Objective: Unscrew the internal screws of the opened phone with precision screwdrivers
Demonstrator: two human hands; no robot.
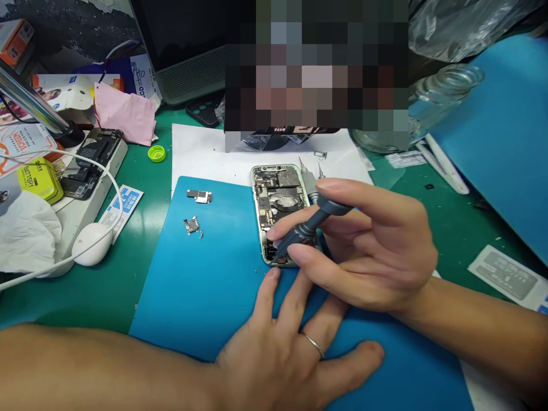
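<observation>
An opened smartphone, its boards and parts exposed in a pale green frame, lies on the blue mat. My right hand grips a dark grey precision screwdriver between fingers and thumb, the cap under the index finger. The tool slants down to the phone's near left corner, where its tip is hard to make out. My left hand, wearing a ring, lies spread with fingertips by the phone's near edge; part is hidden behind my right hand. Left of the phone lie a metal bracket and a small metal part.
Fine tool tips show behind the phone, over white paper. At left stand a second opened phone, a white mouse and a yellow box. White tweezers and a glass jar are at right.
</observation>
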